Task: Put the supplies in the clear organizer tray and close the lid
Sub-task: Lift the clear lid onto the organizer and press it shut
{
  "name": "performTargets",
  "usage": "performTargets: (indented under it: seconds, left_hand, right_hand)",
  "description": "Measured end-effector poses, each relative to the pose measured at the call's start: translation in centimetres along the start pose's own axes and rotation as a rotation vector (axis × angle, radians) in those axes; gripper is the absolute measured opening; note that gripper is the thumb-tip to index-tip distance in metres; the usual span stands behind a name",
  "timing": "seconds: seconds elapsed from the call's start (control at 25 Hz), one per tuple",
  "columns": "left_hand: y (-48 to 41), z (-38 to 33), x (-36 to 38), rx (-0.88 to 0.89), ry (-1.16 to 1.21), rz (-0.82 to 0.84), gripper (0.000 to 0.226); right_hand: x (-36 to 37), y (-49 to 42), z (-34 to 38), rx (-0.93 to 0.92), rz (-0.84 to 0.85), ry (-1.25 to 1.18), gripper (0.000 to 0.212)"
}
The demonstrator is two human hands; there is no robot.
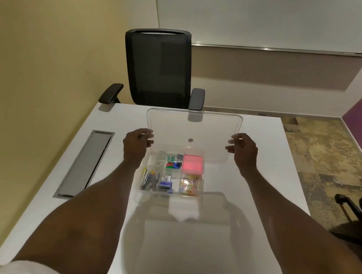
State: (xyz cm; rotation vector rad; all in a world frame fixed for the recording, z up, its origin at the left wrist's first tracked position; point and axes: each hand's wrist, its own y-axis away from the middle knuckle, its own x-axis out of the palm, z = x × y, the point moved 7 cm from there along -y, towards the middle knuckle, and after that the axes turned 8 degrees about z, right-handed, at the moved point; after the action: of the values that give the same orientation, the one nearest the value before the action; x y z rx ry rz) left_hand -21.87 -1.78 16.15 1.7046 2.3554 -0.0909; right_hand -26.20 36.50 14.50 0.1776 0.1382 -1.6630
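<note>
The clear organizer tray (202, 183) stands on the white table, its compartments holding pink sticky notes (192, 163), coloured paper clips (189, 186), pens (147, 179), blue staple boxes (165, 184) and small clips. Above and behind it hangs the clear lid (193, 124), tilted up toward me. My left hand (135, 142) grips the lid's left edge and my right hand (243, 150) grips its right edge. The lid's lower edge overlaps the tray's far side in view.
A black mesh office chair (158, 68) stands at the table's far edge. A grey cable hatch (85, 164) is set into the white table (248, 187) on the left. Another black chair (361, 209) sits at the right, over patterned carpet.
</note>
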Motion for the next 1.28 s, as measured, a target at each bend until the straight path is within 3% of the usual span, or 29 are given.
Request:
performTargets:
  seconds: [0.2,0.36,0.52,0.68,0.84,1.0,1.28]
  left_hand:
    - [-2.4,0.9,-4.8,-0.083,0.157,0.076,0.026]
    - [-3.7,2.8,-7.3,-0.219,0.218,0.184,0.029]
    - [-3.5,4.9,-8.0,-0.218,0.164,0.243,0.010]
    - [-3.4,8.0,-7.6,-0.319,0.166,0.223,0.038]
    - [-3.3,11.2,-6.9,-0.439,0.146,0.240,0.038]
    - [-4.0,13.5,-6.4,-0.459,0.110,0.152,0.028]
    - [-4.5,17.0,-4.9,-0.502,-0.070,0.056,0.018]
  right_hand:
    - [4.3,0.1,1.5,0.059,0.161,-0.181,0.030]
    - [5.4,0.6,0.6,0.188,0.100,-0.323,0.026]
    - [6.3,1.4,-0.1,0.240,0.014,-0.279,0.047]
    - [7.5,2.2,-1.0,0.263,0.002,-0.178,0.060]
    - [8.2,2.6,-2.7,0.267,-0.036,0.071,0.051]
    - [9.1,2.3,-5.4,0.348,-0.024,0.139,0.022]
    - [10.3,1.4,-10.2,0.517,-0.051,0.426,0.018]
